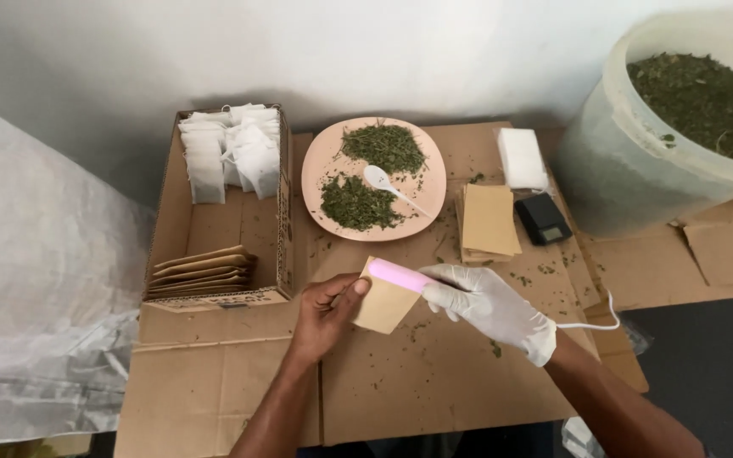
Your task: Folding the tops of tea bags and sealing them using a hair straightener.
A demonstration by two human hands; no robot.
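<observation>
1. While the bare left hand (pixel 326 309) pinches a small tan paper pouch (pixel 383 304) between thumb and fingers, the pouch sits at the centre of the cardboard work surface (pixel 417 382), tilted, its top edge under a pink tool.
2. Right hand (pixel 489 305), in a white glove, is closed around the pink handheld sealer (pixel 399 275); the tool's tip lies across the pouch's top edge, touching it. A white cord (pixel 591 322) runs off toward 3 o'clock from the gloved wrist.
3. At 12 o'clock from the pouch: pink plate (pixel 320 165) with two heaps of chopped green dried leaves (pixel 358 203) and a white spoon (pixel 382 180) between them.
4. At 1 o'clock: stack of tan pouches (pixel 489 220), flat; just beside it, a small black scale (pixel 543 218); behind them, a white block of sheets (pixel 521 158).
5. At 2 o'clock, well apart: big white bucket (pixel 629 170) filled with the same green leaves.
6. At 10 o'clock: open cardboard box (pixel 171 212) holding white filter bags (pixel 231 148) at the far end and tan pouches stacked at the near end.
7. Loose leaf crumbs (pixel 519 278) are scattered on the cardboard near the hands.
8. At 9 o'clock: white woven sheet (pixel 36 280) on the floor.
</observation>
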